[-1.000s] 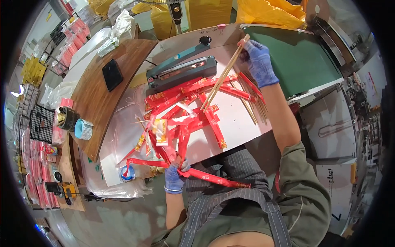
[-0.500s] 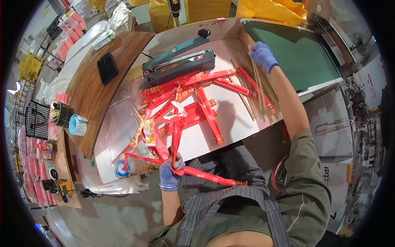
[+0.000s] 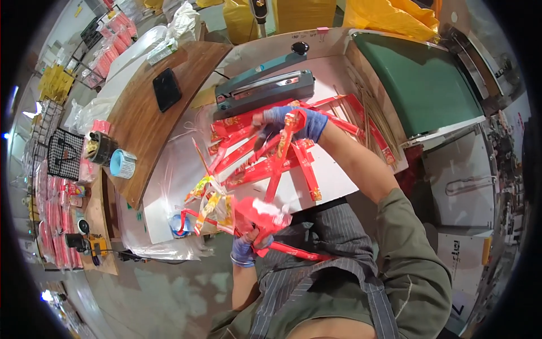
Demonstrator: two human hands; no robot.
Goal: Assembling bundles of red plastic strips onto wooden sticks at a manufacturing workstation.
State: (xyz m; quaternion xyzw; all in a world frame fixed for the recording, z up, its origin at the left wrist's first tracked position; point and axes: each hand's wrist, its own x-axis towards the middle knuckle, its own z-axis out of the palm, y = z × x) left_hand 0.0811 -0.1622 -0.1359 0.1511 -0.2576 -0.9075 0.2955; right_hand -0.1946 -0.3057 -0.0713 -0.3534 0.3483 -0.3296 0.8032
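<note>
My left hand (image 3: 247,247), in a blue-violet glove with bare fingertips, is closed around a bunch of crumpled red plastic wrappers (image 3: 257,217) at the table's near edge. From under that hand, a long narrow red packet (image 3: 299,252) sticks out to the right over my lap. My right hand (image 3: 296,121), gloved the same way, reaches left over the pile of long red packets (image 3: 248,169). One red printed strip (image 3: 281,155) crosses in front of its glove. Its fingers are blurred and partly hidden, so whether they grip anything is unclear.
A grey-blue bar sealer (image 3: 265,93) stands behind the pile. Thin wooden sticks (image 3: 370,121) lie at the right by a green-topped surface (image 3: 418,85). On the brown board at left are a black phone (image 3: 167,89) and a tape roll (image 3: 122,163). A blue roll (image 3: 179,225) sits near the front.
My right hand has come from the wooden sticks at the back right, leftward and nearer, over the red packets. The wrappers above my left hand have folded over. The whole view has shifted slightly.
</note>
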